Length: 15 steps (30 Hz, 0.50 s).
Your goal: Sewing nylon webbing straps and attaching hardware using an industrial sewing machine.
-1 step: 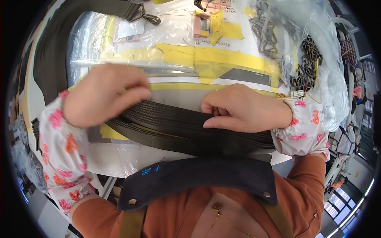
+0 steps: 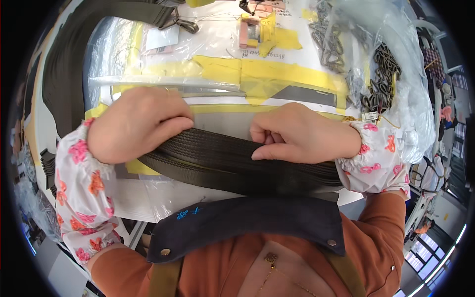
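A long bundle of dark olive, ribbed webbing straps (image 2: pixel 237 175) lies across the near part of the work surface, slightly fanned at the left. My left hand (image 2: pixel 138 123) is closed at the upper left edge of the bundle, thumb and fingertips pinching the top strap. To its right, my right hand (image 2: pixel 302 133) has curled fingers, with the thumb on the upper edge of the same straps; some fingertips are hidden. Both forearms wear white floral sleeve covers.
More strap (image 2: pixel 62 79) hangs along the left, ending in a metal hook (image 2: pixel 185 24) at the back. Yellow tape (image 2: pixel 292 76) and plastic sheeting cover the surface. Pink blocks (image 2: pixel 245 34) lie at back, piles of metal rings (image 2: pixel 383 74) and crumpled plastic (image 2: pixel 413 114) at right.
My left hand has moved a little down and to the right, its fingertips now on the strap's edge, and is less blurred. My right hand has shifted very slightly.
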Each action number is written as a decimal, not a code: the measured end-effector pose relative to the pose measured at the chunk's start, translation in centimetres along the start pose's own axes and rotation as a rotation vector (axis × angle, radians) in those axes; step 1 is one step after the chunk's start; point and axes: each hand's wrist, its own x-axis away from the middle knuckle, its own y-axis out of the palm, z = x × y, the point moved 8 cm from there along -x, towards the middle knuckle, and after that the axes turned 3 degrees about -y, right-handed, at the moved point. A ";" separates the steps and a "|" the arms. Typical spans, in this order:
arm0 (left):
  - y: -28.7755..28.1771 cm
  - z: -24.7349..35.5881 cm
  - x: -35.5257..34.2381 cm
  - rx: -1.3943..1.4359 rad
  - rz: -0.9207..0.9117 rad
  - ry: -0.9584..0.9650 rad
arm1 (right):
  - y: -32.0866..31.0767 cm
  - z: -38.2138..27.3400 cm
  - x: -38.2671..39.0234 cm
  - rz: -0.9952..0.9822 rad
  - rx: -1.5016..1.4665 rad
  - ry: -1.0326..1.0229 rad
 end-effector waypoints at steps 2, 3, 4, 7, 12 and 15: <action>0.6 0.1 -0.2 0.019 -0.001 0.029 | -0.1 0.4 -0.4 0.049 -0.045 -0.037; 0.4 0.1 -0.5 0.043 0.005 -0.036 | -0.3 0.6 -0.4 0.077 -0.031 -0.031; 0.3 0.1 -0.6 0.065 0.010 -0.098 | -0.2 0.7 -0.6 0.068 0.008 -0.026; 0.8 -0.3 -0.9 -0.069 0.074 -0.149 | -0.8 1.5 -1.0 0.101 0.063 -0.064; -2.0 -0.5 -0.5 -0.167 0.282 -0.191 | -2.1 1.7 -0.5 0.199 -0.132 -0.141; -5.2 -1.7 0.0 -0.202 0.344 -0.244 | -2.3 2.2 0.6 0.054 -0.522 0.057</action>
